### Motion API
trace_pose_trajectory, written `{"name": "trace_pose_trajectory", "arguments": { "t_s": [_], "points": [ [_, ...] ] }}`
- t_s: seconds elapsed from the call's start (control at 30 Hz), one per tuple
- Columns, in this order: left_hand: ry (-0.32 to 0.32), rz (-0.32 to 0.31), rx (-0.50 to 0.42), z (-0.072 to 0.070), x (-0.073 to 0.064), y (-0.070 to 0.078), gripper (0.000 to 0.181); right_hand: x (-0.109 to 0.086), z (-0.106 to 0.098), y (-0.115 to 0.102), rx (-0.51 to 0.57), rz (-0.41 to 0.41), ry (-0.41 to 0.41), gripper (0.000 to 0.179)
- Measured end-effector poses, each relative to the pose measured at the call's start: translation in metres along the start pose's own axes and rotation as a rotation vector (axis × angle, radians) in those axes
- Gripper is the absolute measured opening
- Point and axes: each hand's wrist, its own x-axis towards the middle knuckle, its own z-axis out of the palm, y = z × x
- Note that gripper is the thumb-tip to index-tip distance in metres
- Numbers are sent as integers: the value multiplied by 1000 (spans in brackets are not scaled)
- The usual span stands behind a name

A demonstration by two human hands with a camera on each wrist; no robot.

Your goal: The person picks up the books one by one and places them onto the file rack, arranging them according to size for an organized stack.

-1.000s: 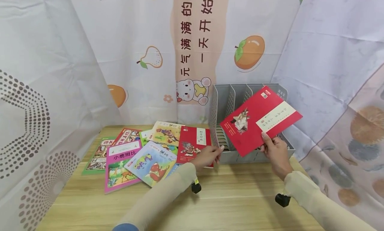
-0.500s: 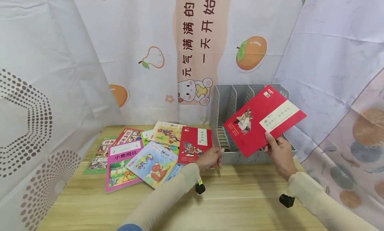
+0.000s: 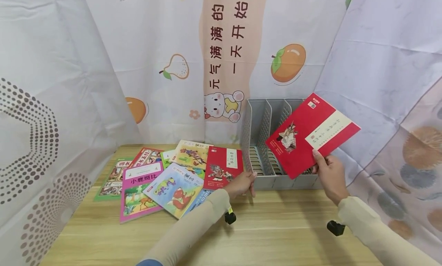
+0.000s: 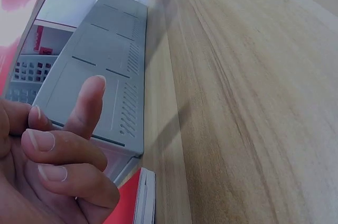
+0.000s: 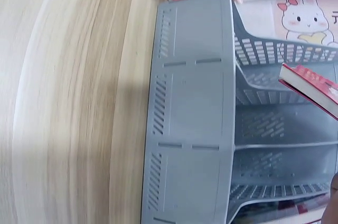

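My right hand (image 3: 330,177) pinches a red book (image 3: 304,143), thumb across the cover, which has a pale title strip and a painted figure. The book (image 5: 311,87) is tilted above the right part of a grey file rack (image 3: 276,183) and hides some of its slots. My left hand (image 3: 239,184) holds the rack's near left corner with its fingertips, other fingers curled, as the left wrist view shows. Under that hand lies a second red book (image 3: 218,162). In the right wrist view, something dark stands in the end compartment (image 5: 285,211).
Several children's books lie overlapping at the left: a pink-bordered one (image 3: 139,197), a blue fox-cover one (image 3: 170,189), a yellow-cover one (image 3: 191,154) and a green-edged one (image 3: 115,181). A printed curtain (image 3: 155,93) hangs behind the wooden table (image 3: 269,223).
My right hand has moved right with the red book, baring more of the rack's left slots. The left hand stays at the rack's corner.
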Motion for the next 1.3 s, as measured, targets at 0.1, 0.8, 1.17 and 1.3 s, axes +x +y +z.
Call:
{"name": "trace_pose_trajectory", "arguments": {
  "t_s": [0.1, 0.8, 1.17, 1.3],
  "points": [
    [-9, -3, 7, -1, 0, 0, 57, 2, -5, 3, -10, -17, 24, 47],
    [-14, -43, -115, 2, -3, -3, 55, 13, -52, 17, -191, 13, 139, 53],
    [-21, -31, -116, 0, -3, -2, 53, 26, -75, 26, -215, 31, 154, 53],
    [-30, -31, -122, 0, -4, -2, 52, 28, -81, 26, -262, 37, 171, 54]
  ]
}}
